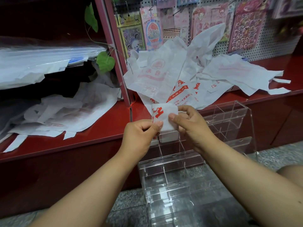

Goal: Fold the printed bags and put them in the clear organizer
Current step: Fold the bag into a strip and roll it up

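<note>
One folded bag (164, 117) in the pinching grip of two hands, left (141, 136) and right (191, 126), above one clear organizer (196, 161).

Organizer (196, 161) compartments open-topped; loose bags (180, 76) crowd shelf (98, 135) behind.

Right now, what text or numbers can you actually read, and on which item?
"5788": red digits on an unfolded white printed bag on the red shelf.
Small folded white bag, pinched by left hand and right hand: red print, unreadable.
Sticker packs: too blurred.
</note>
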Tool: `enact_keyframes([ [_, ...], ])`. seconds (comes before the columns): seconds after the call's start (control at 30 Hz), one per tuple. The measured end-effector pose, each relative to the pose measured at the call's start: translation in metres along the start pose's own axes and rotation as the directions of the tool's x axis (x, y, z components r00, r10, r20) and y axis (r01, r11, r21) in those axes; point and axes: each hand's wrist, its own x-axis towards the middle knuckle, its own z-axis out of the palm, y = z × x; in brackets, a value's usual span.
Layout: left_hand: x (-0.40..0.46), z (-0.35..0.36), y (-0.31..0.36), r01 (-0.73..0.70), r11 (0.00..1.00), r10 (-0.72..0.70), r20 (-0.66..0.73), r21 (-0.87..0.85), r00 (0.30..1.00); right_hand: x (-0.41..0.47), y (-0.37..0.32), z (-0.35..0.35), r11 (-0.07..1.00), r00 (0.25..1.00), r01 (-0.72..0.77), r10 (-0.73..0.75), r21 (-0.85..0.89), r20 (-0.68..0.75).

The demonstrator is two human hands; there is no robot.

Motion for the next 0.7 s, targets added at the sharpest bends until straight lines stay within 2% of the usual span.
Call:
enact_keyframes([
  [0.07,-0.001,0.003,0.002,-0.003,1.0,0.003,0.003,-0.003,1.0,-0.001,-0.006,0.004,0.999,1.0,-0.02,0.021,0.048,-0.005],
  [0.13,0.001,0.006,0.004,0.009,1.0,-0.009,0.002,0.006,1.0,0.001,-0.011,0.005,1.0,1.0,-0.005,0.005,0.018,-0.006],
  [0.23,0.014,0.004,0.015,0.063,0.997,-0.067,-0.072,-0.049,0.995,0.01,-0.02,0.002,0.993,0.998,0.048,-0.051,-0.104,-0.024],
  [0.33,0.039,-0.002,0.022,0.146,0.985,-0.146,0.003,-0.097,0.989,0.02,-0.034,-0.001,0.953,0.992,0.12,-0.127,-0.277,-0.005],
  [0.4,0.05,-0.003,0.029,0.097,0.994,-0.095,0.035,-0.044,0.995,0.026,-0.043,-0.002,0.904,0.984,0.175,-0.177,-0.389,0.032],
  [0.47,0.061,0.0,0.035,0.025,1.0,-0.025,0.001,0.007,1.0,0.035,-0.049,-0.004,0.874,0.977,0.21,-0.206,-0.437,0.058],
  [0.57,0.073,0.004,0.034,0.006,0.999,-0.004,-0.047,0.042,0.999,0.049,-0.056,-0.009,0.842,0.968,0.25,-0.234,-0.479,0.093],
  [0.7,0.082,0.015,0.024,0.002,0.995,-0.004,0.018,0.102,1.0,0.061,-0.06,-0.022,0.725,0.951,0.291,-0.287,-0.624,0.111],
])
